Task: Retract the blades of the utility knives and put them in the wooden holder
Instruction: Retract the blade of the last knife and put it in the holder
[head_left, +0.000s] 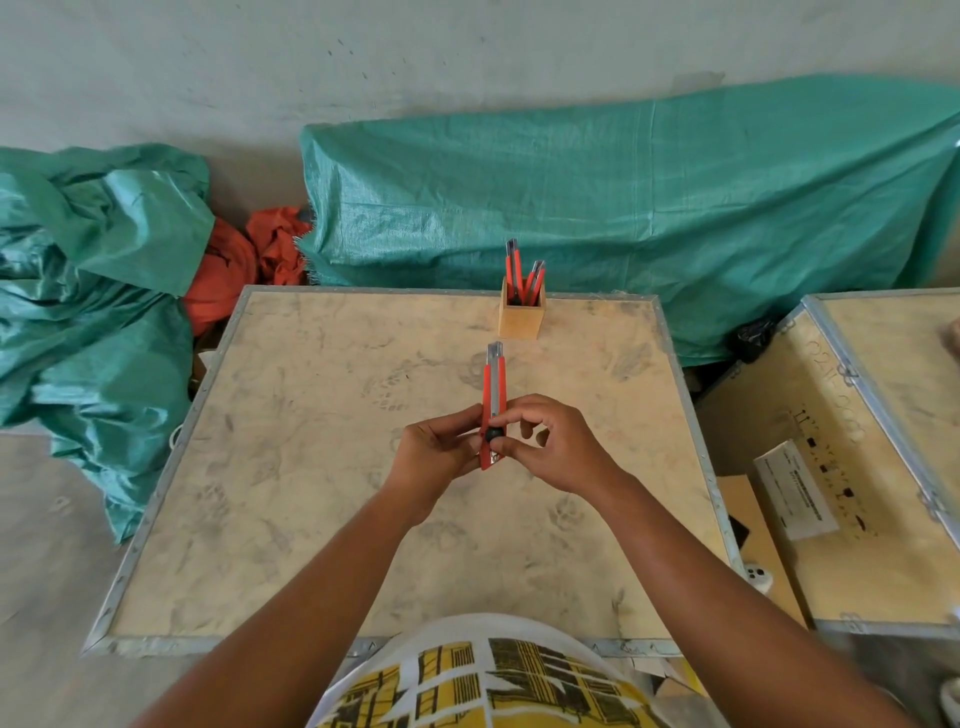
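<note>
A red utility knife (494, 387) with a grey metal rail points away from me above the middle of the crate top. My left hand (435, 451) grips its rear end from the left. My right hand (556, 447) holds it from the right, thumb and forefinger on the black slider knob (492, 434). Only a short grey tip shows at the knife's far end. The square wooden holder (520, 318) stands at the far edge of the crate top. Three red knives (523, 275) stick up out of it.
The work surface is a plywood crate top (311, 467) with a metal rim. A second crate (852, 467) with a white box on it stands to the right. Green tarps (649, 208) and orange cloth (244, 260) lie behind and to the left.
</note>
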